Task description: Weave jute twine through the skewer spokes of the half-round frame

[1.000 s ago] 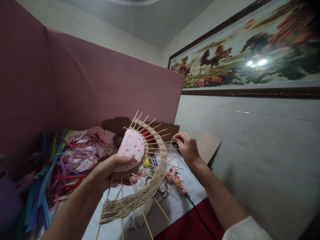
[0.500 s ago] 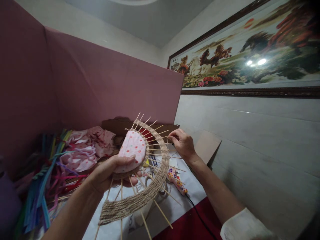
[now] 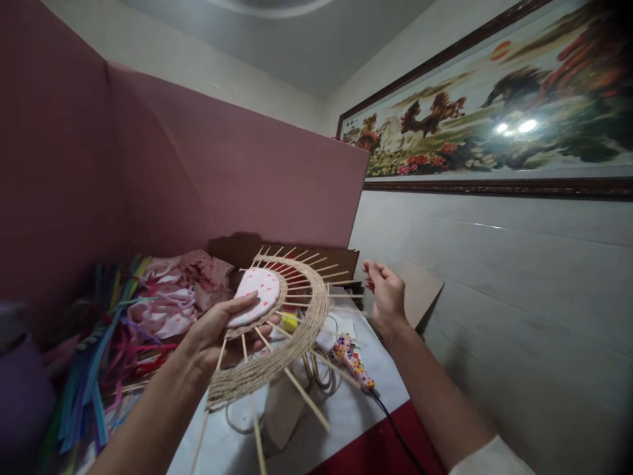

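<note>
In my left hand (image 3: 232, 330) is a half-round weaving with a padded, polka-dot pink centre (image 3: 260, 290). The thumb lies on the padding and the fingers are underneath. Thin wooden sticks (image 3: 306, 399) fan out from the centre, and a band of brown twine (image 3: 277, 366) is woven through them, leaving a gap between band and padding. Off to the right of the stick tips, my right hand (image 3: 388, 293) is raised with thumb and fingers pinched together. A strand of twine ran to that pinch a moment ago; it is barely visible now.
A flower-patterned glue gun (image 3: 352, 363) with a black cord lies on the white table (image 3: 380, 369), near loose twine. Coloured pipe cleaners (image 3: 84, 389) and pink cloth (image 3: 168, 297) are heaped at left. Cardboard (image 3: 418, 290) leans against the right wall.
My right hand has moved right, away from the sticks, fingers still pinched. The weaving in my left hand has tipped flatter and shifted slightly left.
</note>
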The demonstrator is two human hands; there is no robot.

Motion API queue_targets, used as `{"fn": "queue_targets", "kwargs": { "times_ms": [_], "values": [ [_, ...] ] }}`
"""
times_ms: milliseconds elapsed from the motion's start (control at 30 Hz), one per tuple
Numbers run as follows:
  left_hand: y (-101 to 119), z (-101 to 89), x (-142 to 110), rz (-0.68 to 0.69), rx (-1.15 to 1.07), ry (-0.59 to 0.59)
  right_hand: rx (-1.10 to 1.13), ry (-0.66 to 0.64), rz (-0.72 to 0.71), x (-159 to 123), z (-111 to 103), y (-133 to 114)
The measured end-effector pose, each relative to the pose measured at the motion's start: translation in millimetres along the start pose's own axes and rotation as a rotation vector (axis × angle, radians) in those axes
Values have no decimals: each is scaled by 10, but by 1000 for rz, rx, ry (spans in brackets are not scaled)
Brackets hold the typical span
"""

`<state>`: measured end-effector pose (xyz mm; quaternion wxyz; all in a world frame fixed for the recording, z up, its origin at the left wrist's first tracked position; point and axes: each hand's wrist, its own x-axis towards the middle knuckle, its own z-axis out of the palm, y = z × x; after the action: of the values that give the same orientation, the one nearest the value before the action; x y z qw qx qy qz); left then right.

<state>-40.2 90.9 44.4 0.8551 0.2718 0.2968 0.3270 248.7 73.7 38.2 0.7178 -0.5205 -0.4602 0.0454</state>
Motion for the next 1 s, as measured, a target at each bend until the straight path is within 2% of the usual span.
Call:
{"fn": "queue_targets", "kwargs": {
  "times_ms": [67,167,200,233,300,367,467,633,800,900,1000],
  "values": [
    [-20,13,17,68,-47,38,39,-24,58,-260,9,-3],
    [-86,60,43,196,-134,45,69,-170,114,-786,54,-102],
    [-116,80,52,237,-163,44,74,-253,127,-968,68,-151],
    [-148,101,61,274,-190,44,77,-410,134,-1141,81,-204],
    [-221,149,78,321,-238,20,56,-565,96,-1435,97,-305],
    [-302,209,92,330,-277,-28,21,-566,44,-1640,114,-385],
    [-433,326,100,362,-340,-97,-4,-601,38,-1779,172,-438],
    [-631,477,77,428,-345,-150,231,-484,109,-1747,347,-406],
    [-806,465,76,410,-207,-224,493,-390,206,-1681,464,-478],
    [-936,471,96,400,-102,-186,665,-294,384,-1646,525,-535],
    [-1058,471,148,434,-16,-91,784,-173,527,-1576,582,-536]
  ]
}}
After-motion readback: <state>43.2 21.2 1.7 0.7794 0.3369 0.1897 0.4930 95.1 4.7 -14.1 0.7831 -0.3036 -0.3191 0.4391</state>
